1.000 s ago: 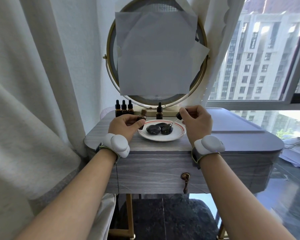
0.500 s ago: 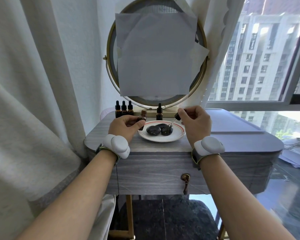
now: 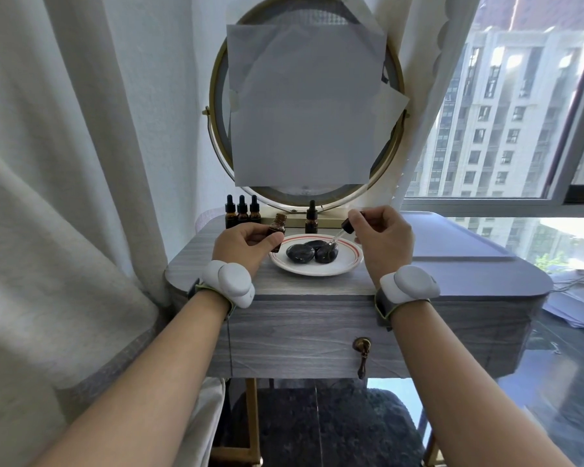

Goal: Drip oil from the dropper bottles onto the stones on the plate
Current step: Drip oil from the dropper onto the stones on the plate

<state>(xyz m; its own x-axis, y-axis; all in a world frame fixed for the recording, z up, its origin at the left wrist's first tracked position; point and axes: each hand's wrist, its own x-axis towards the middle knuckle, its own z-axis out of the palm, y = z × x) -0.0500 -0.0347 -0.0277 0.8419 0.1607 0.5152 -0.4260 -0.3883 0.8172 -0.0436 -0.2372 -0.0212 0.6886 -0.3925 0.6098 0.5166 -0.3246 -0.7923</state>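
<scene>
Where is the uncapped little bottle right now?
In the head view, the left hand holds the uncapped bottle just left of the plate, near three capped bottles.

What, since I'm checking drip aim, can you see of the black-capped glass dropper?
The glass dropper with a black cap is out of its bottle, pinched at the cap by the right hand. Its clear tube slants down-left, tip over the rightmost dark stone on the white red-rimmed plate; contact cannot be told.

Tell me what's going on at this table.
A person is working at a grey table. The left hand holds an open dropper bottle beside the plate. The right hand pinches the dropper, its tip angled down over the rightmost of three dark stones. Four capped bottles stand behind, by the mirror.
</scene>
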